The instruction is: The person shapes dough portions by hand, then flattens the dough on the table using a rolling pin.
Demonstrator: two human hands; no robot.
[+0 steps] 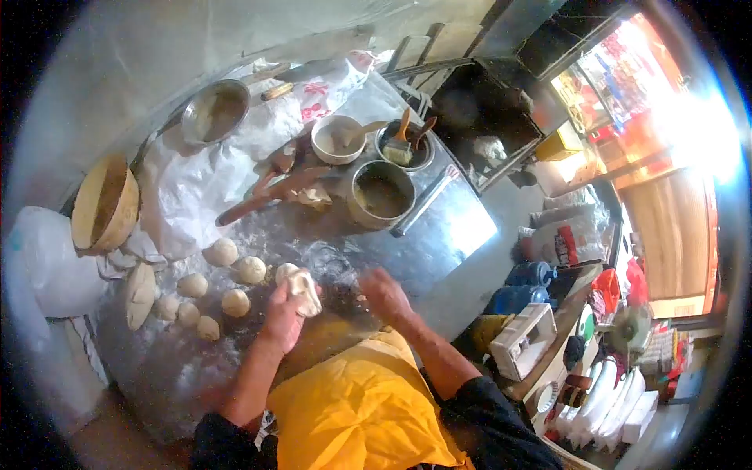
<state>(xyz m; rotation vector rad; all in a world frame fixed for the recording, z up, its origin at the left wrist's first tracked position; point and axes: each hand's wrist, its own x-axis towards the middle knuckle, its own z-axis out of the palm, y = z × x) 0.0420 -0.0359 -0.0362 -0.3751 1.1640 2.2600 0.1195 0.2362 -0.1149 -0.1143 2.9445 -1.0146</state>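
My left hand [283,319] is closed around a flattened piece of dough [304,293], which stands up from the fingers over the floured work table [329,254]. Right of it, my right hand [382,294] is held apart above the table, smeared by motion, so its fingers are unclear. Several round dough balls [235,303] lie left of my left hand, with a longer dough piece [141,296] at the far left. Beyond the hands lies a wooden rolling pin [274,195].
A metal pot [381,196], a white bowl [337,141] with a scoop, and a dark pot [405,146] with brushes stand at the back. Tongs [427,202] lie beside them. White sacking [192,184], a metal bowl [215,113] and a tan bowl [106,204] line the left.
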